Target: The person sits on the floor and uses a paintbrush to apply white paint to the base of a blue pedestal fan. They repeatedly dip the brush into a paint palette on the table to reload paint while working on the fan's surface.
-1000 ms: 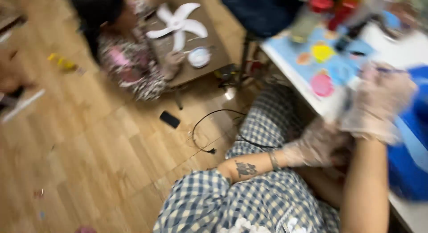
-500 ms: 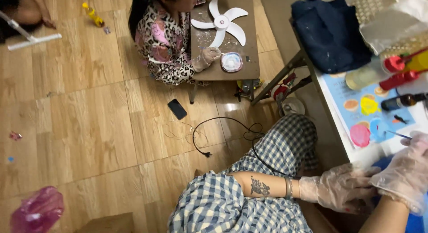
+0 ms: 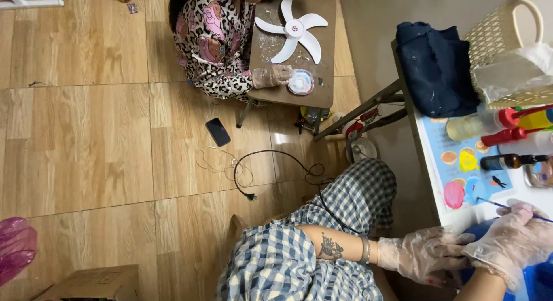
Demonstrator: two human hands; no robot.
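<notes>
Plastic-gloved right hand (image 3: 510,240) around thin paintbrush (image 3: 507,206)

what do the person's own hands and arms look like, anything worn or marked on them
Both hands wear thin, clear, crinkled disposable gloves: left hand, right hand. The left forearm is bare, with a dark tattoo and a thin bracelet at the wrist. No sleeves show.

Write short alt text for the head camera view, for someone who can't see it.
Two gloved hands meet at a table edge: the right hand holds a thin brush, the left hand rests beside it. Across the wooden floor, another person works at a white fan blade.
</notes>
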